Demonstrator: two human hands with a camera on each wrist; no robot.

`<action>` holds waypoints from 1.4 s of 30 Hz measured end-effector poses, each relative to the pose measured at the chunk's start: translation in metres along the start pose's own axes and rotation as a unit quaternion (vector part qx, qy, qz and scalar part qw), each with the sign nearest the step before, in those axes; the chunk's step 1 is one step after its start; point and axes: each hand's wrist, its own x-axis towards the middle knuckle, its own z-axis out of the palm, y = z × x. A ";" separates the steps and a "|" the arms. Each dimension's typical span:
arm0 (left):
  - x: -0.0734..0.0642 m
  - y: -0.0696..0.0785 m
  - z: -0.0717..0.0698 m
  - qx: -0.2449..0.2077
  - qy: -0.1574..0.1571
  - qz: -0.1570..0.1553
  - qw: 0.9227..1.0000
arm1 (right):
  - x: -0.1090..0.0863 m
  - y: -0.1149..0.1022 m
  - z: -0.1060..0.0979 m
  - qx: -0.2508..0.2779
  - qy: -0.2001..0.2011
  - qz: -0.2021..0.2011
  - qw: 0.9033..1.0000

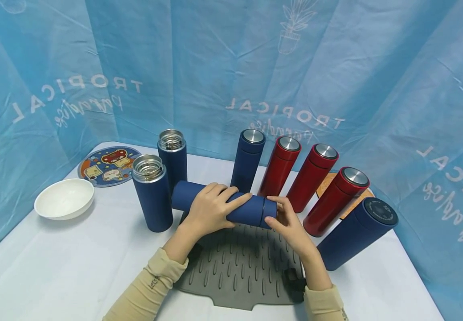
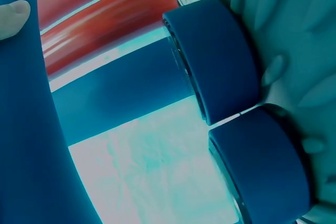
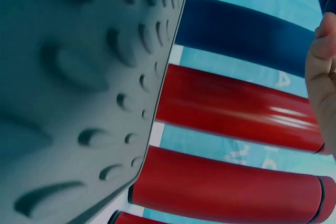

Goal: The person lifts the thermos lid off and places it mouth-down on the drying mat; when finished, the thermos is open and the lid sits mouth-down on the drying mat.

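Observation:
A dark blue thermos bottle (image 1: 187, 196) is held sideways above a grey ridged mat (image 1: 231, 267). My left hand (image 1: 211, 207) grips its body, while my right hand (image 1: 287, 223) holds the lid (image 1: 269, 213) at the right end, thumb in front. The lid is still against the body. In the left wrist view, two loose blue lids (image 2: 220, 64) lie side by side on the mat; the held bottle hides them from the head view. Two blue bottles without lids, a nearer one (image 1: 153, 205) and a farther one (image 1: 176, 162), stand to the left with bare steel necks.
Behind the hands stand a lidded blue bottle (image 1: 247, 165) and several lidded red bottles (image 1: 309, 183). A blue bottle with a black top (image 1: 351, 238) is at the right. A white bowl (image 1: 64, 200) and a round patterned mat (image 1: 115, 171) lie left. Blue curtains (image 1: 215, 67) surround the table.

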 end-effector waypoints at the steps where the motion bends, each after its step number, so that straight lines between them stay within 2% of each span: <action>1: 0.000 0.000 0.000 0.003 0.002 0.002 1.000 | 0.000 0.001 0.000 0.000 -0.002 -0.004 1.000; 5: 0.001 0.002 0.000 0.005 0.008 0.005 1.000 | -0.001 0.002 -0.002 -0.013 0.000 -0.014 1.000; 11: 0.000 0.002 0.003 -0.019 0.010 -0.005 1.000 | -0.002 0.002 -0.003 -0.057 0.011 -0.040 0.997; 18: -0.001 0.000 0.003 -0.028 0.000 -0.012 1.000 | -0.001 0.001 -0.004 -0.090 0.003 -0.078 0.993; 21: 0.000 -0.001 0.000 -0.030 -0.007 -0.015 0.999 | 0.000 -0.001 -0.004 -0.105 0.008 -0.068 0.992; 27: 0.001 -0.003 -0.003 -0.025 -0.024 -0.015 0.999 | 0.001 -0.012 -0.001 -0.123 0.025 -0.001 0.992; 31: 0.001 -0.002 -0.003 -0.026 -0.034 -0.010 0.999 | 0.002 -0.019 0.000 -0.095 0.041 0.061 0.993; 34: 0.000 -0.002 -0.003 -0.034 -0.035 -0.011 0.999 | 0.002 -0.022 0.001 -0.046 0.043 0.097 0.993; 39: 0.000 -0.001 -0.003 -0.034 -0.038 -0.013 0.999 | 0.002 -0.019 0.001 0.037 0.034 0.097 0.994; 42: 0.001 -0.001 -0.004 -0.028 -0.041 -0.013 0.999 | 0.003 -0.016 0.000 0.056 0.034 0.089 0.994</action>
